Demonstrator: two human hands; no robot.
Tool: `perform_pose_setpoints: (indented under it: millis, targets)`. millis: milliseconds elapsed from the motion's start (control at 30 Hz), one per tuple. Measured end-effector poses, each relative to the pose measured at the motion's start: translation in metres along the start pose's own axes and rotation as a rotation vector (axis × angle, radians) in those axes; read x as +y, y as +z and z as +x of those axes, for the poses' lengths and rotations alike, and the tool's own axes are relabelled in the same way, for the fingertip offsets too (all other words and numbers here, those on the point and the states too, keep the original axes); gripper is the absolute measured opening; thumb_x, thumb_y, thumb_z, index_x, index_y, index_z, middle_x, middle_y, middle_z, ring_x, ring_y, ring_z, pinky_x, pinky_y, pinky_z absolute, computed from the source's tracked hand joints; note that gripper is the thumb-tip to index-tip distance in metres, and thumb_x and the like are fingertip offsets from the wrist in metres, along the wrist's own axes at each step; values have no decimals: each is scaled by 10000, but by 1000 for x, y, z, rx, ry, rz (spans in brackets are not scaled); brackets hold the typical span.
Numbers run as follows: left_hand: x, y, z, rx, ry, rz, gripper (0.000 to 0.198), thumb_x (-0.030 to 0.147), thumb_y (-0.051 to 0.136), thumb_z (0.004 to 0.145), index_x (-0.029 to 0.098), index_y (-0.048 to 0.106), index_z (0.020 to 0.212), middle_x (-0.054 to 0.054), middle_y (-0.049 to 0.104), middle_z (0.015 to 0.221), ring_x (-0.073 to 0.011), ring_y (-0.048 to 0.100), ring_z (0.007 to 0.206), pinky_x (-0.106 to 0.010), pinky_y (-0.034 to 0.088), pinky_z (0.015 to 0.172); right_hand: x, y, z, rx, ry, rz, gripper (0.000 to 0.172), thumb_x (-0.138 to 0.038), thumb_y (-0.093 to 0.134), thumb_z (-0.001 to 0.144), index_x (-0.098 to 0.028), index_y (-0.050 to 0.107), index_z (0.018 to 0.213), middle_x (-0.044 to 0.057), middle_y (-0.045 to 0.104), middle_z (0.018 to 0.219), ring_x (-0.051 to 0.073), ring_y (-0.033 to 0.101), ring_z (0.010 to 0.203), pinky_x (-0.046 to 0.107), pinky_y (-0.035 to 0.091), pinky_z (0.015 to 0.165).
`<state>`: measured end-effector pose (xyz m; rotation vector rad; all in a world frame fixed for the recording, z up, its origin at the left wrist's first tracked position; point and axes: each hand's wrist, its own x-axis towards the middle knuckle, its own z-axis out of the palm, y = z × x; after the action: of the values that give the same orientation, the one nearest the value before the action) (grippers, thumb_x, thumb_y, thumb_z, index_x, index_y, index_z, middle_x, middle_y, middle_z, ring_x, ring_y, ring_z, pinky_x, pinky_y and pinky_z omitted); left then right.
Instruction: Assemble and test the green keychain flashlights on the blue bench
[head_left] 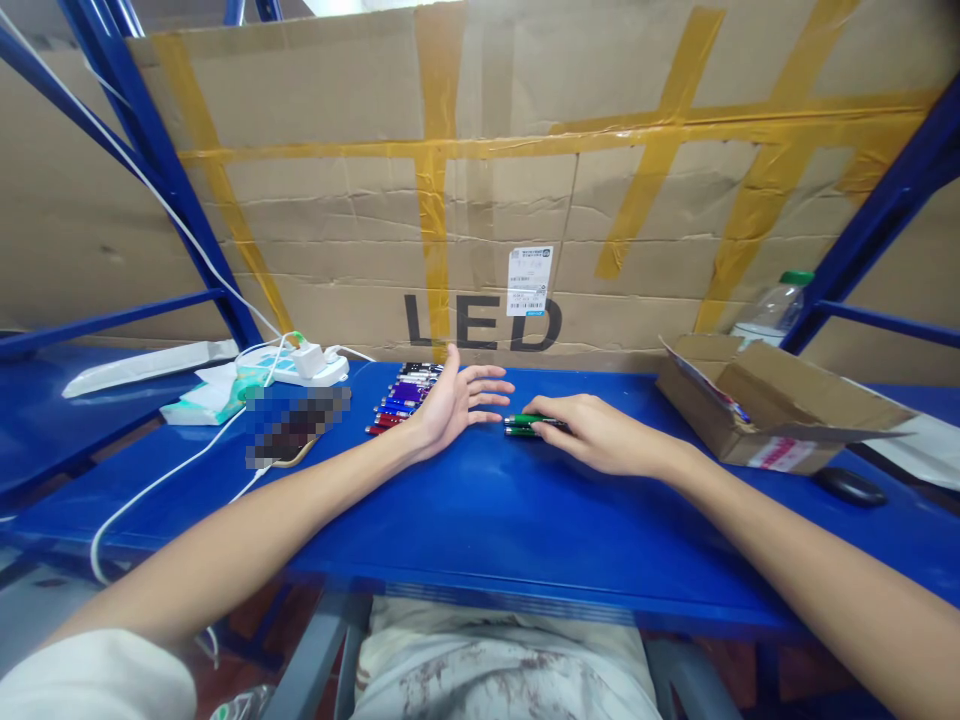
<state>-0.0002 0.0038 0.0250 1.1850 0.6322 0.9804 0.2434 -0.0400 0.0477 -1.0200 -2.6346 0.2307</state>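
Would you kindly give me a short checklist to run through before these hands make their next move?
1. Right hand on the green pens: ok, its fingers grip them.
2. Left hand free: ok, fingers spread, nothing visible in it.
3. Row of coloured pens complete and even: cannot tell, the left hand hides part of it.
4. Phone apart from that row: ok, blue tabletop shows between.
5. White cable at the phone clear of the left forearm: cannot tell, it runs out of sight there.
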Motion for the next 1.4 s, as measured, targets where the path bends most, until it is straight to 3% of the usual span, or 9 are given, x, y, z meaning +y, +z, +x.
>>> perform_pose_setpoints:
  millis: [200, 500, 733, 833, 1000, 1200, 1400]
  targets:
    - [1, 2, 1, -11, 28, 9, 845, 836, 241, 1009, 153, 701, 1198, -170, 746, 1196, -261, 694, 1029, -342, 574, 824, -1, 0, 0, -34, 55, 7, 243, -348, 452, 1099, -227, 662, 1115, 67, 764, 944, 220, 677, 787, 309, 412, 712]
    - [-2, 2, 5, 40, 51, 124, 785, 818, 317, 1013, 150, 717, 1110, -155, 753, 1100, -228, 685, 935, -297, 554, 754, 4, -6, -3, -191, 122, -77, 127, -336, 581, 1019, -228, 607, 958, 52, 727, 880, 198, 608, 707, 297, 361, 652]
    - [-1, -4, 12, 78, 64, 168, 766, 793, 324, 1028, 146, 726, 1106, -153, 759, 1070, -217, 692, 902, -283, 555, 724, 4, -12, -6, -301, 164, -45, 173, -400, 674, 980, -229, 653, 976, 37, 745, 891, 201, 636, 727, 294, 391, 656]
    - [-2, -9, 14, 94, 86, 181, 765, 793, 327, 1027, 144, 725, 1105, -154, 758, 1069, -212, 690, 889, -279, 551, 717, 6, -13, -5, -245, 147, -23, 244, -468, 631, 1017, -231, 684, 996, 42, 752, 907, 210, 657, 755, 304, 423, 690]
    - [-5, -11, 15, 100, 88, 169, 773, 806, 322, 1020, 149, 724, 1091, -144, 753, 1037, -206, 680, 857, -281, 550, 706, 14, -1, -1, -47, 47, -89, 268, -375, 471, 1094, -211, 681, 1070, 104, 710, 1063, 251, 662, 958, 350, 475, 847]
    - [-7, -7, 10, 94, 53, 161, 781, 819, 337, 1009, 141, 719, 1078, -142, 742, 1036, -199, 674, 851, -273, 540, 698, 18, 16, 2, -62, 15, -99, 219, -353, 487, 1099, -208, 652, 1101, 106, 676, 1091, 260, 636, 990, 371, 485, 872]
    - [-10, -6, 10, 81, 57, 164, 772, 815, 348, 1010, 145, 719, 1103, -149, 742, 1070, -206, 678, 875, -278, 540, 708, 15, 19, 1, -92, 26, -131, 169, -309, 483, 1089, -208, 610, 1042, 106, 667, 1025, 262, 603, 944, 384, 451, 844]
